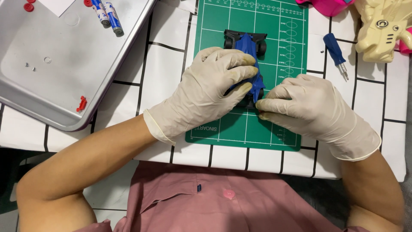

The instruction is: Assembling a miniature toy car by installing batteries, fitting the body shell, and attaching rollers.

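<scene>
**Gloved hands on a blue toy racing car over a green cutting mat**

At the far left, a shallow silver metal tray lies on the white tablecloth with a black grid pattern. In the tray, two blue-and-white cylindrical batteries lie near its upper edge, a small red plastic piece lies near its lower edge, and a few tiny screws lie on the bare metal.

Moving right, the left hand, in a cream latex glove, is curled over the small blue plastic toy racing car with black wheels, fingers wrapped over the body and pressing it down. The car lies on the green rectangular cutting mat with white grid lines, near its middle, with one end pointing towards the person and its black wheels showing at the far end.

The right hand, gloved the same way, has its fingers bent and drawn together, the fingertips touching the near tip of the car; whether they pinch something small there cannot be told.

Further right, a short screwdriver with a blue handle lies on the cloth just beside the mat. Beyond it, a cream-coloured plastic toy body lies at the top right corner, next to a pink plastic piece.
</scene>
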